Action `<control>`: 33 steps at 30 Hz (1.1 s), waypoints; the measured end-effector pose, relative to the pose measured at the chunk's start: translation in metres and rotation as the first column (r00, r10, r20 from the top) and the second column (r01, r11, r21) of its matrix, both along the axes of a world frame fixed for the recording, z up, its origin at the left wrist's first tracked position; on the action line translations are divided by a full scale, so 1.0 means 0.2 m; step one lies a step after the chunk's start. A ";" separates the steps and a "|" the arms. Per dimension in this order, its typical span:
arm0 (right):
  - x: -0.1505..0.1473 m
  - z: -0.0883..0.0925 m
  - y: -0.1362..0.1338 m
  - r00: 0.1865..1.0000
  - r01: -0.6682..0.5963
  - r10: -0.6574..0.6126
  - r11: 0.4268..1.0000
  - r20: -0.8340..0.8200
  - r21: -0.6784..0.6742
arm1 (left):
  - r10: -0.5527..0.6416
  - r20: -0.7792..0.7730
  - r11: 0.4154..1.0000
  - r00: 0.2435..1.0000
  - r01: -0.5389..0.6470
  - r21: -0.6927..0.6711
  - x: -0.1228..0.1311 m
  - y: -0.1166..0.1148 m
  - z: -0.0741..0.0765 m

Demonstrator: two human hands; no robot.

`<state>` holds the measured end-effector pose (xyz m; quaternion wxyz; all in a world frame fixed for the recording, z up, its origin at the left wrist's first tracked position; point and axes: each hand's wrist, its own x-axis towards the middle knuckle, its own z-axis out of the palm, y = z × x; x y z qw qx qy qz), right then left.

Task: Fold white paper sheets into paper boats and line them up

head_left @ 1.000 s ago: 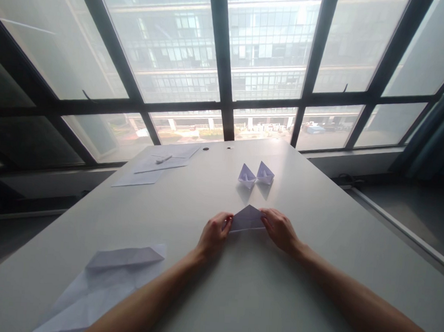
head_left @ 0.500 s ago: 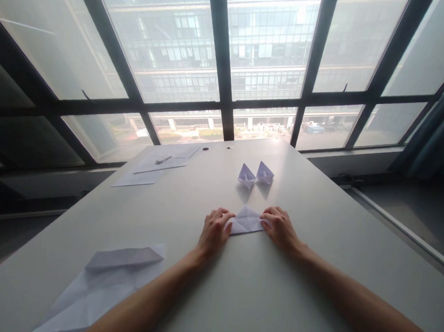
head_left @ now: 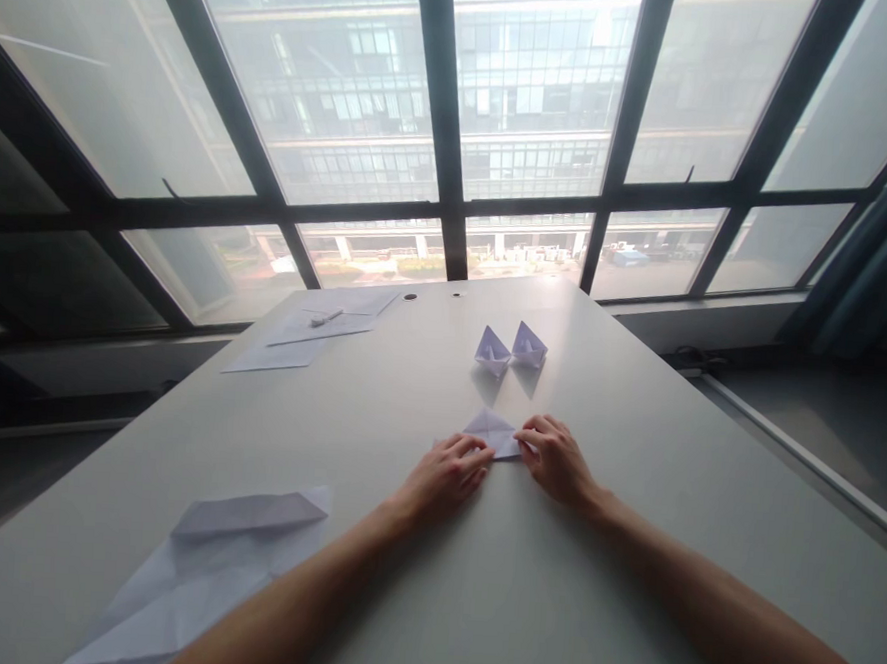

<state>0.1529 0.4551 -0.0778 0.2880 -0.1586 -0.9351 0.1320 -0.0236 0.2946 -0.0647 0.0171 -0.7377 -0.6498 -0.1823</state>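
A small folded sheet of white paper [head_left: 491, 431], peaked at the top and creased, lies on the table between my hands. My left hand [head_left: 450, 473] covers its left and lower left part, the fingers pressed together along the bottom edge. On the right side, my right hand [head_left: 556, 461] pinches the corner between thumb and fingertips. Just beyond the folded paper stand two paper boats, a left one [head_left: 492, 354] and a right one [head_left: 530, 348], side by side with pointed tops.
A large creased sheet [head_left: 211, 568] with a folded upper edge lies at the near left, partly behind my left forearm. Farther back are flat sheets [head_left: 284, 355] with a small whitish object [head_left: 327, 318] on them. Windows [head_left: 533, 97] rise beyond the white table [head_left: 379, 398].
My left hand has slid right from the paper's left corner onto its lower edge. My right hand stays at the right corner, its fingers shifted slightly left.
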 end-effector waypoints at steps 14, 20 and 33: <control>-0.03 0.00 -0.05 0.938 -0.316 0.312 0.949 0.151 0.003 | 0.082 -0.004 0.996 0.997 -0.082 -0.019 0.02 -0.01 0.02; -0.02 -0.03 -0.04 0.932 -0.292 0.292 0.956 0.214 -0.031 | 0.093 -0.003 0.995 0.996 -0.093 -0.030 0.00 -0.01 0.00; -0.03 -0.02 -0.04 0.927 -0.252 0.259 0.966 0.271 -0.062 | 0.112 -0.005 0.991 0.994 -0.112 -0.072 -0.04 0.00 -0.07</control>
